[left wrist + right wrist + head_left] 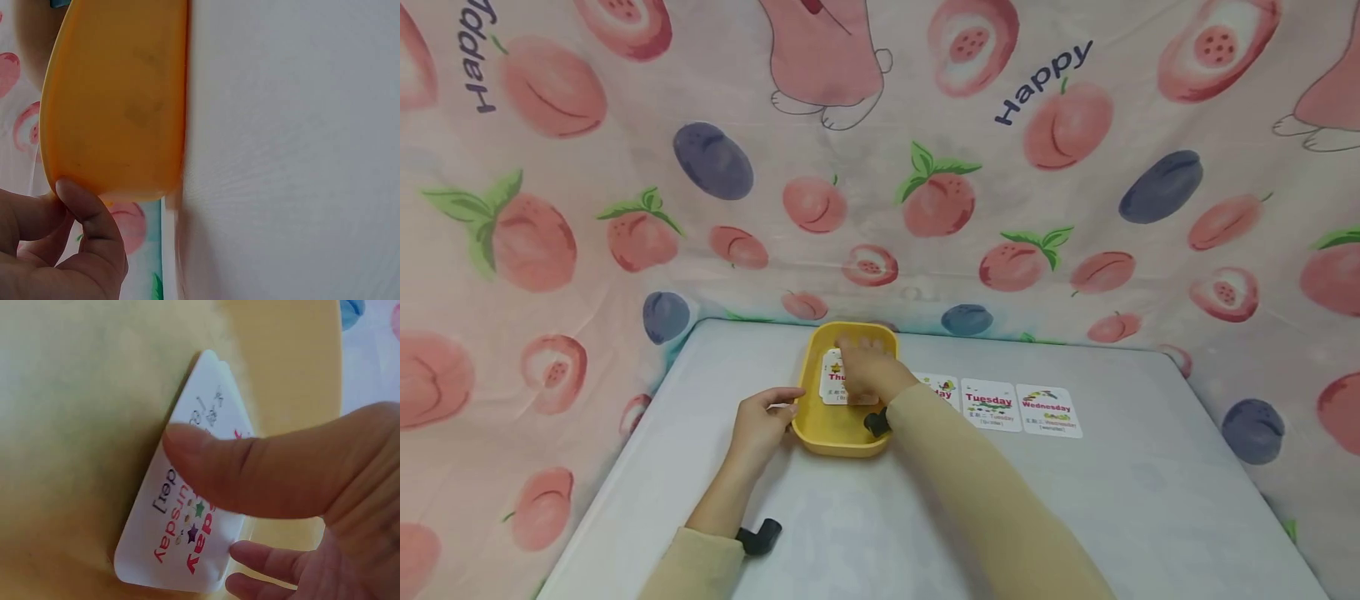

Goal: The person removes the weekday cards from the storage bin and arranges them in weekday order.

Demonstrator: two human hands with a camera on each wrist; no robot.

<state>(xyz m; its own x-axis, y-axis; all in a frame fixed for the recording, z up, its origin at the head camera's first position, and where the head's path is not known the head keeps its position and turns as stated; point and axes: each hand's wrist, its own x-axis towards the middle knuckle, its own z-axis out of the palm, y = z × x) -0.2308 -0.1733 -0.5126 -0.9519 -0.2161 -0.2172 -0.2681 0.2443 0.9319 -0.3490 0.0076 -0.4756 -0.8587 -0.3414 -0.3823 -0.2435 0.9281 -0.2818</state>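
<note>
A yellow plastic tray [837,437] stands on the table, and my left hand [762,423] pinches its left rim. In the left wrist view, thumb and fingers of that hand [87,240] meet at the end of the tray's wall [119,94]. My right hand [874,373] reaches inside the tray and holds a white card reading Thursday [831,390], partly covered by the hand. In the right wrist view the thumb lies across the card [169,562] and other fingers are at its far edge. At least one more card edge shows behind it.
Right of the tray lie a Tuesday card [991,405], a Wednesday card [1048,410] and a card ending in "day" [942,387], partly hidden by my right arm, all in a row on the white table [1150,500]. A fruit-patterned cloth [880,208] hangs behind.
</note>
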